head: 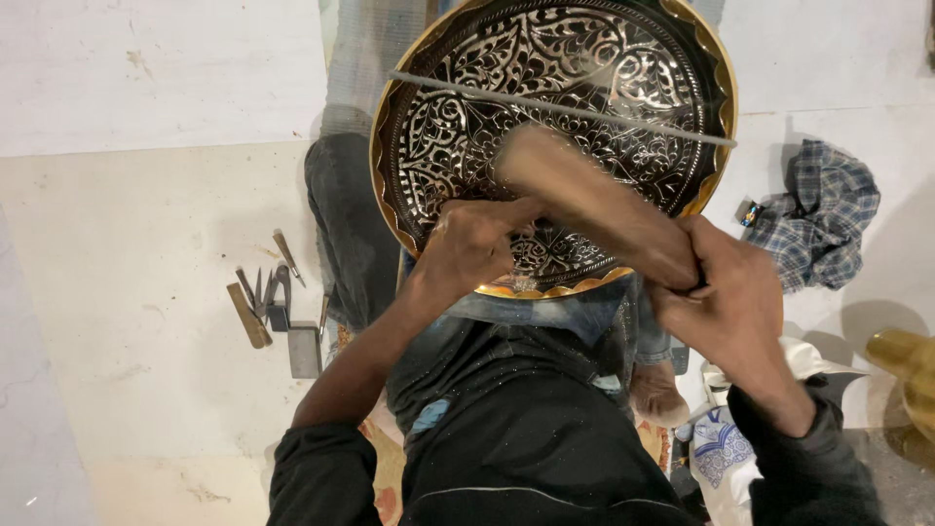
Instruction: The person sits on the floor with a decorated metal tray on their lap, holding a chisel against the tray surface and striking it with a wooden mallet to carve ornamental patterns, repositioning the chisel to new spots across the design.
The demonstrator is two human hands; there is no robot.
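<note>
A large round metal tray point(672, 58) with a gold scalloped rim and dark engraved floral pattern rests tilted on my lap. My right hand point(730, 292) grips a wooden mallet point(594, 200), blurred by motion, over the tray's lower middle. My left hand point(472, 244) is closed on a small tool held against the tray surface; the tool itself is mostly hidden by my fingers. A thin rod or wire point(565, 107) lies across the tray's upper part.
Several small chisels and tools point(268, 307) lie on the pale floor at left. A checked cloth point(818, 214) sits at right, a brass object point(906, 365) at the far right edge, and patterned white cloth point(726, 443) near my right knee.
</note>
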